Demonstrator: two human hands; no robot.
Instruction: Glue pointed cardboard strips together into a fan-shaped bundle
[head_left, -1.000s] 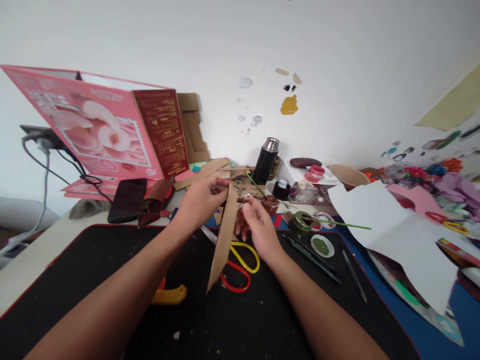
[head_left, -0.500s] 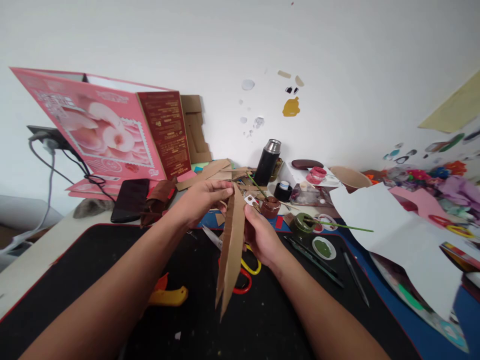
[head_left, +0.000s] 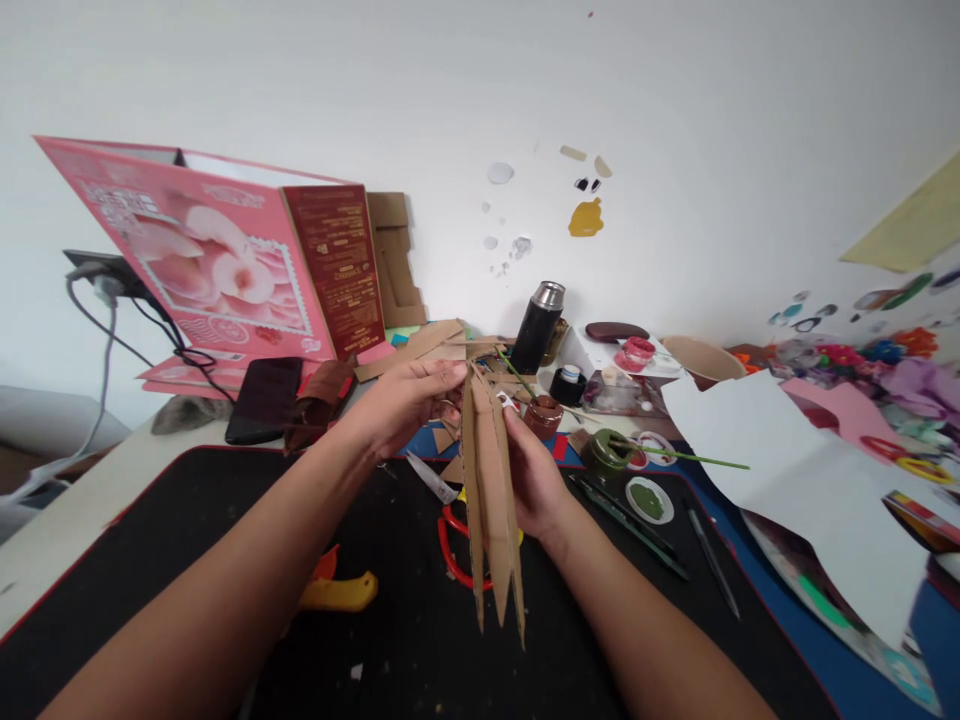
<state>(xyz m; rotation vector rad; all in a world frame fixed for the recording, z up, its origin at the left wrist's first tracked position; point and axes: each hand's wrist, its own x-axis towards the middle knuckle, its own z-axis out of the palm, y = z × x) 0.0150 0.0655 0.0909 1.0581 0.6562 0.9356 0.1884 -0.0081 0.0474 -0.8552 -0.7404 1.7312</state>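
Three long, pointed cardboard strips (head_left: 491, 510) hung tips-down over the middle of the black mat (head_left: 225, 560), fanned out from their upper ends. Both hands were clamped on those ends, the left hand (head_left: 405, 400) pinching from the left and the right hand (head_left: 534, 478) closed behind them, close together. A yellow tool (head_left: 337, 590) lay toward the mat's near left and scissors (head_left: 448, 540) lay on the mat under the strips, while past its far edge stood a black flask (head_left: 538, 325) and, past its far left corner, a pink box (head_left: 217, 260).
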